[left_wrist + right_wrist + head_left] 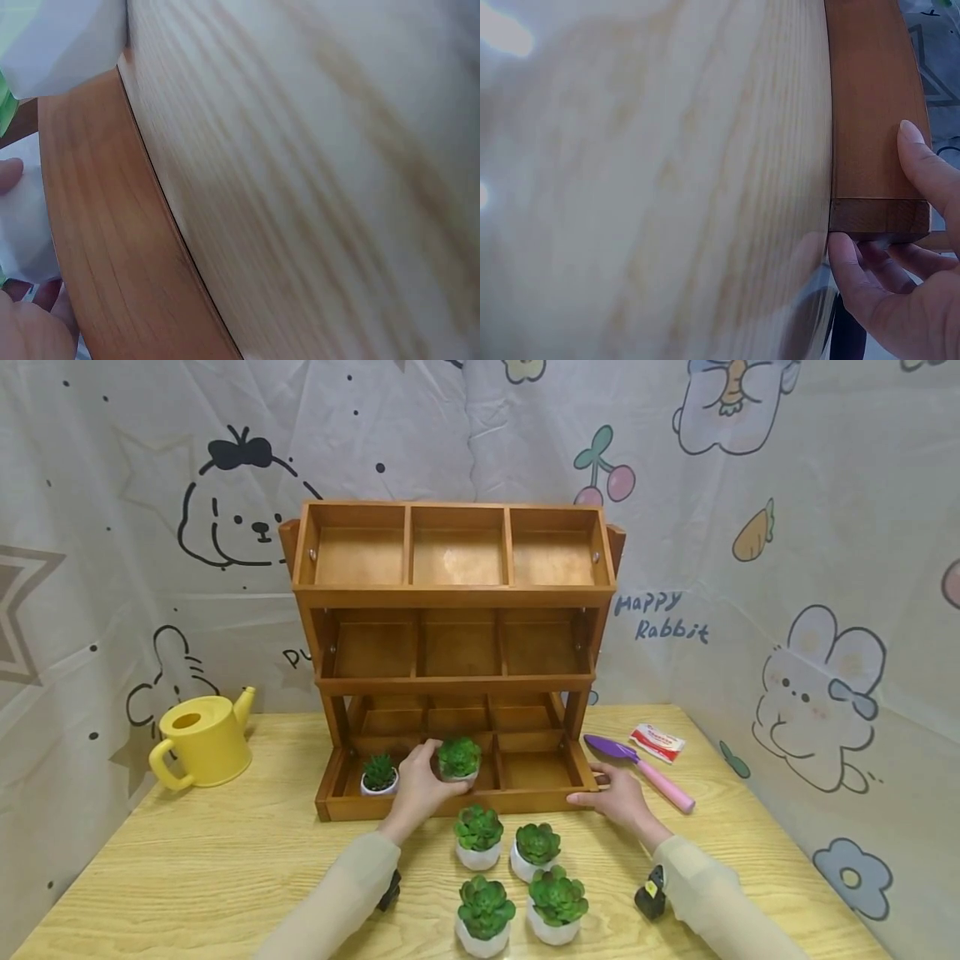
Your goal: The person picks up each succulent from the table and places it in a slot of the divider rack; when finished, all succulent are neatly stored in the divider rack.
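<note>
A three-tier wooden shelf (456, 597) stands at the middle of the table. My left hand (422, 781) holds a potted succulent (459, 758) by its white pot, at the middle compartment of the bottom tier; the left wrist view shows fingertips on the white pot (28, 225) behind the front board. Whether its base touches the compartment floor is hidden. Another small succulent (379, 775) sits in the bottom-left compartment. My right hand (618, 797) grips the shelf's bottom right front corner (881, 214), thumb on the front board and fingers at its end.
Several potted succulents (483, 910) stand on the table (225, 868) before the shelf. A yellow watering can (206, 743) is at the left. To the right lie a purple trowel (637, 764) with a pink handle and a red-and-white packet (657, 742). Printed cloth hangs behind.
</note>
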### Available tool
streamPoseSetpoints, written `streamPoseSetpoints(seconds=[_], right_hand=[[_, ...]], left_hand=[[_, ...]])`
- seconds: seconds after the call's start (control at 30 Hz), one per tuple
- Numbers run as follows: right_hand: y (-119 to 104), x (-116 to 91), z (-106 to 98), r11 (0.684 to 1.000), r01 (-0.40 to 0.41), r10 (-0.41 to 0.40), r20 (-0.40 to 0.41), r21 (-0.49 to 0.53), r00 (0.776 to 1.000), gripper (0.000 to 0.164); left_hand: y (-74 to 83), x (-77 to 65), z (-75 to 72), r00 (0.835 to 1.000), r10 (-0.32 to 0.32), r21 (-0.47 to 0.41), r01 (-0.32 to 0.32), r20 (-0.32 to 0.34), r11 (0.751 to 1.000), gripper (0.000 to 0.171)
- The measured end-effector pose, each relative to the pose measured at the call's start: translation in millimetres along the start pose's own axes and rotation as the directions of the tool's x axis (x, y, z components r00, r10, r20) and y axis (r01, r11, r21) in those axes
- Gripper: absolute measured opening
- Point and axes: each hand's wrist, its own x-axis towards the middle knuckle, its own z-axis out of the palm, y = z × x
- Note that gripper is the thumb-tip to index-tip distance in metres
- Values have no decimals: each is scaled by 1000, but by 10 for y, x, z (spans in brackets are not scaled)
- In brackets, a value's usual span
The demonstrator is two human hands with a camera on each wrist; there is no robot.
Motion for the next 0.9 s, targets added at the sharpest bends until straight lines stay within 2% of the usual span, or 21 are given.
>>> streamPoseSetpoints(seconds=[0.47, 0.9], right_hand=[[2, 2, 3, 1000, -12, 12, 3, 9, 1000, 85], [-3, -10, 0, 1000, 6, -6, 3, 30, 1000, 85]], left_hand=[[-35, 15, 30, 998, -19, 36, 17, 57, 999, 56], [-33, 26, 66, 997, -26, 75, 21, 78, 997, 60]])
